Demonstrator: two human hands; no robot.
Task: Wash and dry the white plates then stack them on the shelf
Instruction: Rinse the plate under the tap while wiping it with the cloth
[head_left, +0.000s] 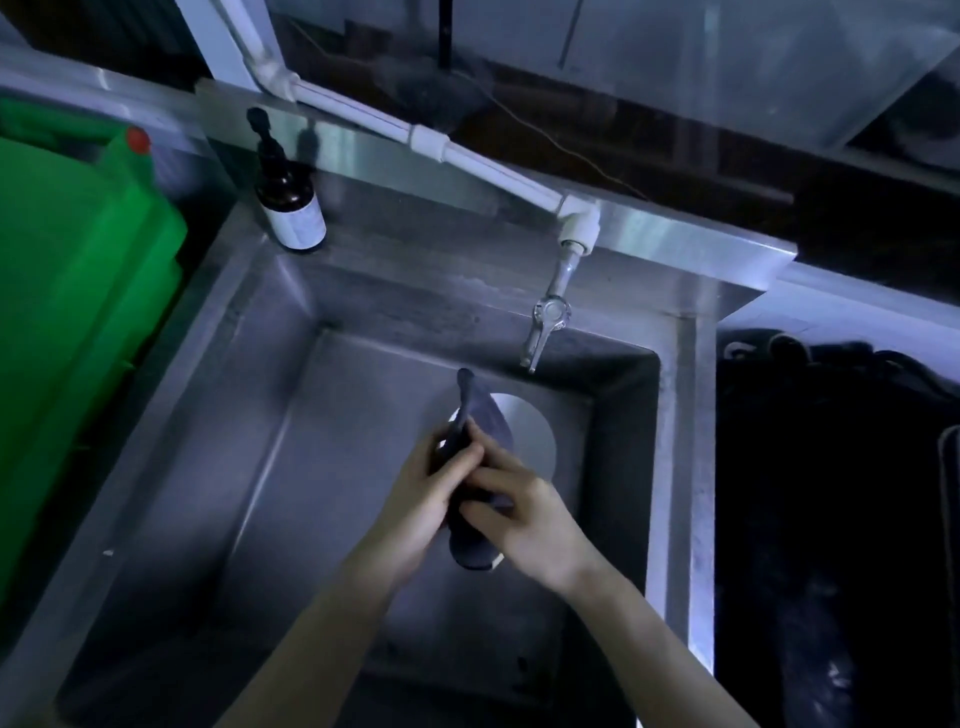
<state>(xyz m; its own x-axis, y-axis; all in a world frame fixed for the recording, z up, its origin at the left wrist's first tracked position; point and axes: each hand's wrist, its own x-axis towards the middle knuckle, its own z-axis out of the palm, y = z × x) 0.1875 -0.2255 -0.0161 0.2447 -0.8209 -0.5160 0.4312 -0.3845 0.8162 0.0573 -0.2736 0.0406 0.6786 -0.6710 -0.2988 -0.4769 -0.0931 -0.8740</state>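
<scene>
Head view: the round white plate (530, 431) is held over the steel sink basin (322, 467), just this side of the metal tap (543, 332).
Left hand (441, 488): my fingers grip the plate's left rim.
Right hand (524, 509): my fingers pinch the dark grey cloth (485, 415) against the plate's face.
Plate axis: tilted, running away from me (both hands touch it).
Next: I judge the bare far-right face needs wiping.
</scene>
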